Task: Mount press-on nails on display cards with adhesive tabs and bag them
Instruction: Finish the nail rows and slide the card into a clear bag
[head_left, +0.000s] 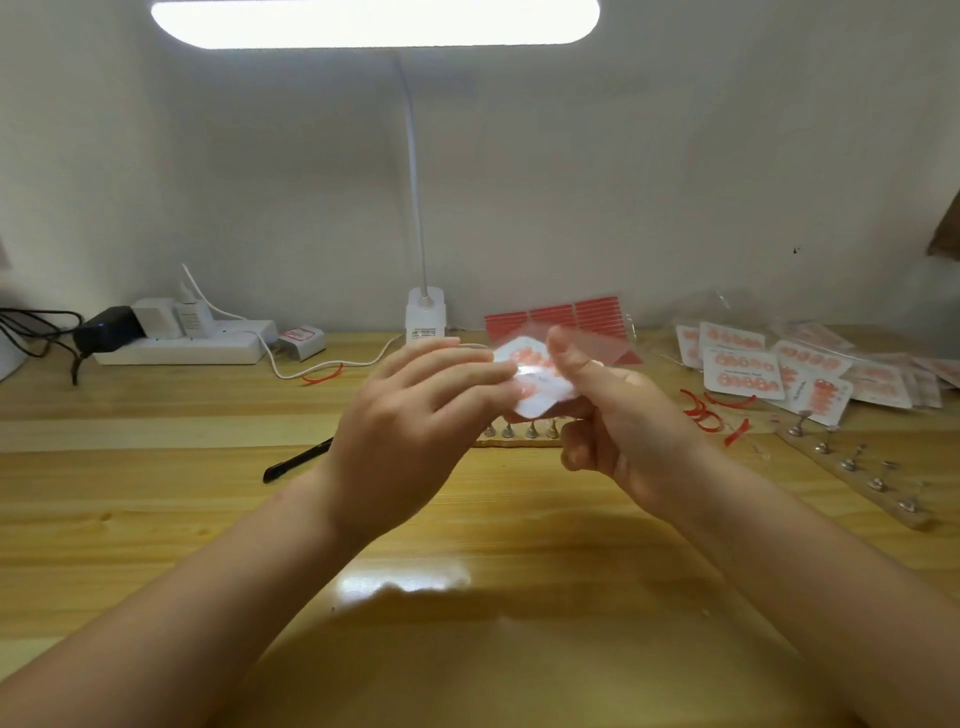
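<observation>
Head view: we look down over a wooden desk (156, 519), both of our hands raised above it under the lamp.
Display card: white card (537, 382) with orange-pink press-on nails, tilted, up in the air between our two hands, in front of the lamp base (426, 317).
Left hand: our left hand (415, 426) pinches the card's left edge, fingers curled round it.
Right hand: our right hand (618, 415) grips the card from the right, thumb up, other fingers curled; a clear bag (597, 338) seems to sit round the card here, too blurred to be sure.
Finished cards: a pile (769, 369) right of the lamp base.
Adhesive sheet: red tab sheet (561, 317) just right of the lamp base.
Nail stands: one strip (524, 431) below our hands, one (857, 467) far right.
Pen: black pen (296, 462) left of our hands.
Power strip: white (182, 343), left of the lamp base.
</observation>
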